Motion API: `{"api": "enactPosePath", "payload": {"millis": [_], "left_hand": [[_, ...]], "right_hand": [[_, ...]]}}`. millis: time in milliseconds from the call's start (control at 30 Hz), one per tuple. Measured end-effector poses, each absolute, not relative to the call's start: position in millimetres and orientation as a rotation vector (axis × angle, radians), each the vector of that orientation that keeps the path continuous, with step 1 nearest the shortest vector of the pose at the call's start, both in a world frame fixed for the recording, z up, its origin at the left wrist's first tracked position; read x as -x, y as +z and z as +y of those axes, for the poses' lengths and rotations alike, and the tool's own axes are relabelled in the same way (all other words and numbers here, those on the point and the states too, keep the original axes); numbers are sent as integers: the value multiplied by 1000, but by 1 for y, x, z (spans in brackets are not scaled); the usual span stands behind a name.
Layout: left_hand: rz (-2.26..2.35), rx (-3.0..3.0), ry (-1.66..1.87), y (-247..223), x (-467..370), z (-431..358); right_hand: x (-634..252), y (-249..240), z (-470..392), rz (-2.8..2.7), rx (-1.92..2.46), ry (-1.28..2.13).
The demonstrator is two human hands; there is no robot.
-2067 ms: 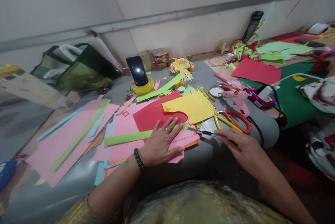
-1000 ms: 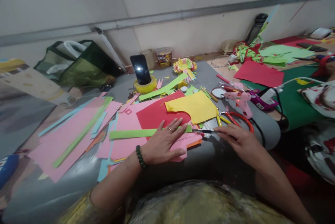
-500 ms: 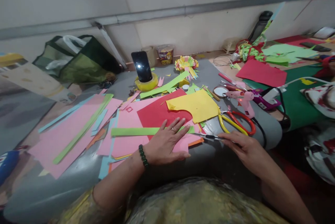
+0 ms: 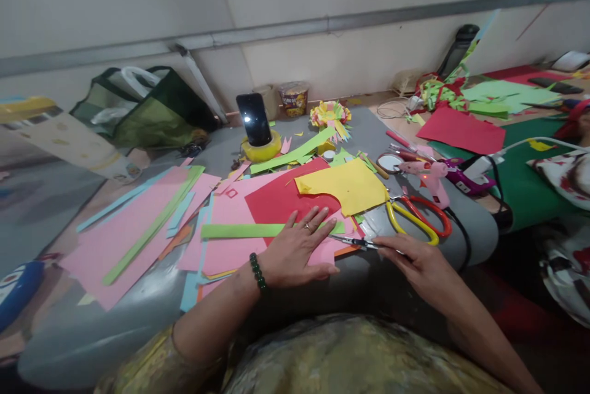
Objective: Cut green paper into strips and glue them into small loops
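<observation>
My left hand (image 4: 299, 249) lies flat with spread fingers on a green paper strip (image 4: 239, 231), over pink and red sheets (image 4: 271, 197). In my right hand (image 4: 405, 254) is a slim metal tool (image 4: 357, 241), its thin tip pointing left at the strip's right end, close to my left fingertips. Whether the tip touches the strip I cannot tell. A yellow sheet (image 4: 345, 185) with a curved cut-out rests just behind my left fingers. Scissors with red and yellow handles (image 4: 412, 219) lie behind my right hand.
A pink glue gun (image 4: 431, 177) lies at the right. Further back are a phone (image 4: 254, 118) on a yellow tape roll (image 4: 262, 147), a paper flower (image 4: 330, 114) and a cup (image 4: 294, 99). Pink sheets (image 4: 133, 222) and a dark green bag (image 4: 152, 108) are at the left.
My right hand and the tool have shifted a little left, bringing the tip nearer my left fingers. My left hand stays on the strip. The whole view has shifted slightly.
</observation>
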State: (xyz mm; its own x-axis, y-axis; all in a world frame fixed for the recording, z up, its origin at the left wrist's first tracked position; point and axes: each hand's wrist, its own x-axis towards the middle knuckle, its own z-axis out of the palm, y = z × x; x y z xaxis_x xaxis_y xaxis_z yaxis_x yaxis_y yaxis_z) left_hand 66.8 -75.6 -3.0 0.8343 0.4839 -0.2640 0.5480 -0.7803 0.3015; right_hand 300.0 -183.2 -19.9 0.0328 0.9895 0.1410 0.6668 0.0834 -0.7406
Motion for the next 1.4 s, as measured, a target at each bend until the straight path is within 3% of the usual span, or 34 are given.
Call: {"api": "enactPosePath", "payload": {"millis": [633, 1233, 1400], "left_hand": [[1027, -2615, -228, -2, -18, -86], [1082, -2571, -176, -9, -23, -92], [1106, -2484, -5, -16, -41, -101]], "right_hand": [[-283, -29, -172, -1744, 1634, 600], [-272, -16, -167, -1773, 1592, 603], [-279, -21, -167, -1733, 1616, 576]]}}
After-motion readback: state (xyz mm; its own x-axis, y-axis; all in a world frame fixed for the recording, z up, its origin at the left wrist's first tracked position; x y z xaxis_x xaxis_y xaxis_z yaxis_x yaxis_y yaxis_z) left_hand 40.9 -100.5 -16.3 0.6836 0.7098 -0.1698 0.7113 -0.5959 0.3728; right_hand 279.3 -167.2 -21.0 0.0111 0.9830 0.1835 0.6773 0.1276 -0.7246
